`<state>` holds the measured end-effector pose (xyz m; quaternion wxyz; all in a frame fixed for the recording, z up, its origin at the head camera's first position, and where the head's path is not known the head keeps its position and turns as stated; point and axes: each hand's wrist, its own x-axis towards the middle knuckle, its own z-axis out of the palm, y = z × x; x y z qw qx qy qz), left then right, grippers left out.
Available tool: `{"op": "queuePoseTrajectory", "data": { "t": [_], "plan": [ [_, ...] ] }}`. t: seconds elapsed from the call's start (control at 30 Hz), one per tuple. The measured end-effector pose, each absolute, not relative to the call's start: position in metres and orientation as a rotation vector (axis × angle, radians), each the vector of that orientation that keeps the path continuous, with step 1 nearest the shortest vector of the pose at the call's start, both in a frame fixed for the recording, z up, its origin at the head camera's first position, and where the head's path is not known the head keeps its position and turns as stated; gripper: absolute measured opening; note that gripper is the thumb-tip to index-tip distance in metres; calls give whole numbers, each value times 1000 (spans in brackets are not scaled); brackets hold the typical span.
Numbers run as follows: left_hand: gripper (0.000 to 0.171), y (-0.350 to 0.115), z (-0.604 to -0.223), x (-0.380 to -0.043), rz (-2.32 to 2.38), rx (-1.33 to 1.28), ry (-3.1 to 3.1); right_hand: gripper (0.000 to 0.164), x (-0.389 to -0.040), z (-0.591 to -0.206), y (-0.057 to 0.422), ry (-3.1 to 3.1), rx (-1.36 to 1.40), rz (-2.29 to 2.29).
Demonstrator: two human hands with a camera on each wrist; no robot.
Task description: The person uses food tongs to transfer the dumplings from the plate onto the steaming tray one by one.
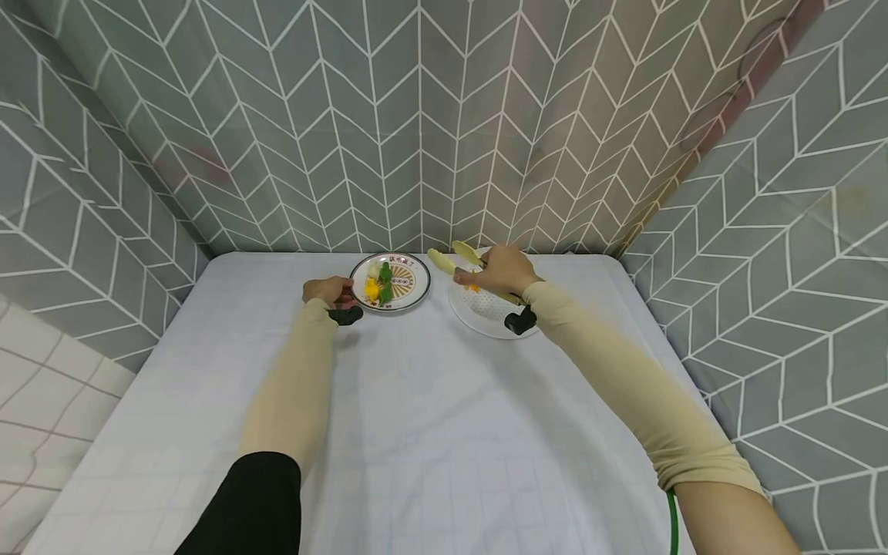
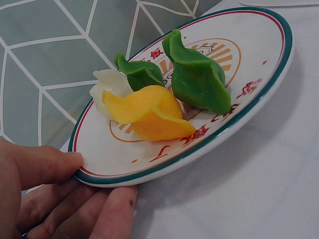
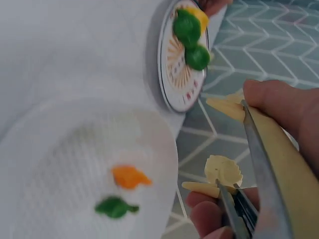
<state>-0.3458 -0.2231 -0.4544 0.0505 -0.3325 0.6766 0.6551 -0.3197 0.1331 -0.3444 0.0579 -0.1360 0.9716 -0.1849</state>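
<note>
My left hand (image 1: 327, 291) holds the left edge of a white plate (image 2: 264, 55) with a green rim, thumb on top and fingers beneath. In the left wrist view the plate bears a yellow dumpling (image 2: 149, 112), a white dumpling (image 2: 102, 94) and two green dumplings (image 2: 199, 79). My right hand (image 1: 506, 270) grips tongs (image 3: 264, 154) with pale yellow scalloped tips, spread apart with nothing between them. They are over the back of a round white textured tray (image 3: 55, 159). An orange dumpling (image 3: 128, 177) and a green dumpling (image 3: 115, 207) lie on that tray.
A white cloth (image 1: 416, 432) covers the table. Grey curtains with white zigzag lines (image 1: 416, 139) rise behind it and at both sides. The plate and the tray stand side by side near the table's back edge.
</note>
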Motion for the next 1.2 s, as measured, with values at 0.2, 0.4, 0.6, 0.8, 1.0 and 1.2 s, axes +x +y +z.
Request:
{"op": "queuePoseTrajectory", "data": {
  "t": [0.2, 0.4, 0.6, 0.8, 1.0, 1.2],
  "plan": [
    [17, -221, -456, -345, 2004, -1012, 2077, 56, -310, -360, 111, 2888, -466, -657],
    [18, -221, -456, -345, 1989, -1033, 2072, 57, -299, -367, 88, 2830, -514, -692],
    [15, -222, -457, -345, 1966, -1023, 2084, 50, -292, -375, 72, 2789, -538, -685],
    [13, -222, -457, -346, 1964, -1034, 2074, 55, -288, -383, 60, 2740, -573, -652],
    [13, -223, -460, -348, 1988, -1029, 2060, 58, -287, -388, 52, 2728, -566, -591],
    [13, -224, -461, -349, 2006, -1039, 2043, 55, -291, -389, 47, 2705, -527, -562]
  ]
}}
